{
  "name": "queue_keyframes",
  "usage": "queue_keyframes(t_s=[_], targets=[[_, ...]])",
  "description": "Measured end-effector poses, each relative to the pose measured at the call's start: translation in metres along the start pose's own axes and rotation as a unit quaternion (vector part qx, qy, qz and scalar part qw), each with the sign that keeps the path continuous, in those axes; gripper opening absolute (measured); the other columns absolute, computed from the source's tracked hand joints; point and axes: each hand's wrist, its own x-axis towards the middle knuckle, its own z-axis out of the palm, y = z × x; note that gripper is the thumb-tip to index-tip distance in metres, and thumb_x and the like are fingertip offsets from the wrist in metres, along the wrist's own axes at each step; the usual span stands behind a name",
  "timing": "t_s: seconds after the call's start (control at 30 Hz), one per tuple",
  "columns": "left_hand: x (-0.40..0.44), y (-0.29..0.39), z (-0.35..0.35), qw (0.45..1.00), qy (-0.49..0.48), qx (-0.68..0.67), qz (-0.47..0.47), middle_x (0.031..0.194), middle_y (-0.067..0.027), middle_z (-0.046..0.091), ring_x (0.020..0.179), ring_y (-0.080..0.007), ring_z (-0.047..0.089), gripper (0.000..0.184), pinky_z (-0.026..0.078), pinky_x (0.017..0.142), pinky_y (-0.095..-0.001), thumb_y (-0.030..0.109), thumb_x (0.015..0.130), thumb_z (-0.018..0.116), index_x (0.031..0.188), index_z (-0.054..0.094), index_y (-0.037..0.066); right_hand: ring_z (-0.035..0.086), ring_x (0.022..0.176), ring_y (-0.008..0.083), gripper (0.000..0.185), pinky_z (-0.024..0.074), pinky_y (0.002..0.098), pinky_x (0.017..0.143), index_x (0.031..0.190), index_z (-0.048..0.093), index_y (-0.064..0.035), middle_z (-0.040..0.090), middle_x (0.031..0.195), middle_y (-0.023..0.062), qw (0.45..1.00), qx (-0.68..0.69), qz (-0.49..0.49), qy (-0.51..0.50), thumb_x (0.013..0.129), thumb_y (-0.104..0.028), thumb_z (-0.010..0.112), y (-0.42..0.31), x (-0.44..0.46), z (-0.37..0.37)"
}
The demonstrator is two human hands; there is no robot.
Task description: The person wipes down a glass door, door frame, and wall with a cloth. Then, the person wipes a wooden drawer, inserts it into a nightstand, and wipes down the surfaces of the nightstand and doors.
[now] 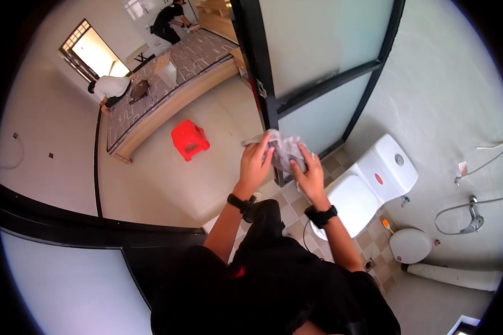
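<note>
A crumpled grey cloth (285,149) is bunched up between my two hands, in front of the lower part of a black-framed frosted glass door (318,89). My left hand (255,162) grips the cloth from its left side, fingers bent against it. On the other side, my right hand (309,176) has its fingers curled round the cloth's lower right. Each wrist wears a black band. Whether the cloth touches the door frame, I cannot tell.
A white toilet (355,204) stands to the right, with a shower tap (475,218) on the wall beyond. Through the doorway are a red stool (189,139), a bed (179,72) and two people, one bending at the bed's far end (170,22), one at its left (110,89).
</note>
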Motion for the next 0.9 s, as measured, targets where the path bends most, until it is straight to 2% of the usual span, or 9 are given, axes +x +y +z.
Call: queue_keyframes(t_s=[0.13, 0.2, 0.27, 0.33, 0.4, 0.6, 0.77, 0.83, 0.9], targets=[[0.079, -0.014, -0.008, 0.999, 0.027, 0.027, -0.011, 0.088, -0.0156, 0.062, 0.08, -0.0317, 0.059, 0.03, 0.046, 0.075, -0.0372, 0.008, 0.084, 0.063, 0.113, 0.06, 0.005, 0.054, 0.056, 0.0297, 0.041, 0.047, 0.036, 0.058, 0.124, 0.056, -0.0184, 0.052, 0.09, 0.0188, 1.0, -0.009, -0.007, 0.007, 0.084, -0.018, 0.064, -0.049, 0.094, -0.025], [0.12, -0.028, -0.001, 0.988, 0.152, 0.004, 0.019, 0.084, -0.0146, 0.061, 0.077, -0.0329, 0.058, 0.018, 0.045, 0.072, -0.0401, 0.009, 0.084, 0.062, 0.101, 0.06, 0.002, 0.055, 0.059, 0.0321, 0.044, 0.0475, 0.0374, 0.059, 0.127, 0.053, -0.0177, 0.052, 0.091, 0.0202, 0.999, -0.006, -0.041, 0.022, 0.084, -0.018, 0.062, -0.056, 0.135, -0.009], [0.132, -0.043, 0.013, 0.988, 0.152, -0.022, -0.013, 0.086, -0.0159, 0.06, 0.079, -0.0342, 0.056, 0.014, 0.044, 0.071, -0.0422, 0.009, 0.086, 0.058, 0.097, 0.059, 0.001, 0.056, 0.062, 0.0346, 0.046, 0.0479, 0.0387, 0.06, 0.13, 0.05, -0.0169, 0.052, 0.093, 0.0216, 0.997, -0.002, -0.074, 0.035, 0.085, -0.018, 0.06, -0.055, 0.159, 0.015], [0.121, -0.061, 0.035, 0.988, 0.149, 0.013, -0.026, 0.09, -0.0175, 0.058, 0.08, -0.0364, 0.054, 0.016, 0.043, 0.071, -0.044, 0.01, 0.088, 0.053, 0.101, 0.057, 0.001, 0.056, 0.07, 0.0408, 0.052, 0.0489, 0.0423, 0.062, 0.136, 0.041, -0.015, 0.052, 0.097, 0.0247, 0.992, -0.034, -0.109, 0.059, 0.086, -0.016, 0.055, -0.02, 0.161, 0.064], [0.093, -0.073, 0.055, 0.99, 0.113, 0.04, -0.072, 0.091, -0.0187, 0.057, 0.083, -0.0383, 0.052, 0.018, 0.042, 0.072, -0.0452, 0.009, 0.088, 0.049, 0.101, 0.055, 0.0, 0.056, 0.078, 0.0456, 0.057, 0.0493, 0.0458, 0.064, 0.14, 0.034, -0.0144, 0.051, 0.102, 0.0274, 0.995, -0.072, -0.062, 0.016, 0.086, -0.014, 0.052, 0.004, 0.139, 0.083], [0.074, -0.078, 0.061, 0.99, 0.1, 0.009, -0.095, 0.09, -0.0192, 0.056, 0.082, -0.0399, 0.051, 0.018, 0.042, 0.071, -0.0462, 0.004, 0.083, 0.048, 0.099, 0.054, -0.001, 0.058, 0.072, 0.0429, 0.055, 0.0486, 0.045, 0.061, 0.14, 0.037, -0.0158, 0.058, 0.094, 0.0236, 0.992, -0.076, -0.014, -0.098, 0.087, -0.01, 0.05, 0.023, 0.079, 0.087], [0.074, -0.085, 0.051, 0.983, 0.029, -0.118, -0.137, 0.084, -0.0207, 0.058, 0.074, -0.0412, 0.055, 0.02, 0.044, 0.063, -0.046, 0.005, 0.08, 0.05, 0.099, 0.053, 0.0, 0.059, 0.079, 0.0391, 0.051, 0.0481, 0.0396, 0.067, 0.136, 0.043, -0.0106, 0.058, 0.095, 0.0244, 0.999, 0.045, 0.021, -0.01, 0.085, -0.006, 0.051, 0.009, 0.065, 0.097], [0.071, -0.094, 0.054, 0.979, 0.02, -0.147, -0.143, 0.08, -0.0203, 0.058, 0.071, -0.0418, 0.056, 0.019, 0.045, 0.06, -0.0453, 0.007, 0.081, 0.05, 0.1, 0.053, 0.001, 0.058, 0.082, 0.0391, 0.051, 0.0479, 0.0394, 0.071, 0.133, 0.046, -0.0072, 0.057, 0.094, 0.0243, 0.999, 0.004, -0.035, 0.021, 0.082, -0.002, 0.054, -0.002, 0.069, 0.092], [0.06, -0.105, 0.063, 0.962, -0.028, -0.191, -0.195, 0.079, -0.0183, 0.059, 0.07, -0.0406, 0.057, 0.017, 0.046, 0.06, -0.0441, 0.012, 0.081, 0.053, 0.096, 0.053, 0.003, 0.058, 0.077, 0.0385, 0.054, 0.0476, 0.0392, 0.063, 0.125, 0.055, -0.0173, 0.056, 0.093, 0.0226, 0.991, -0.038, -0.117, 0.052, 0.075, -0.001, 0.063, -0.01, 0.064, 0.091]])
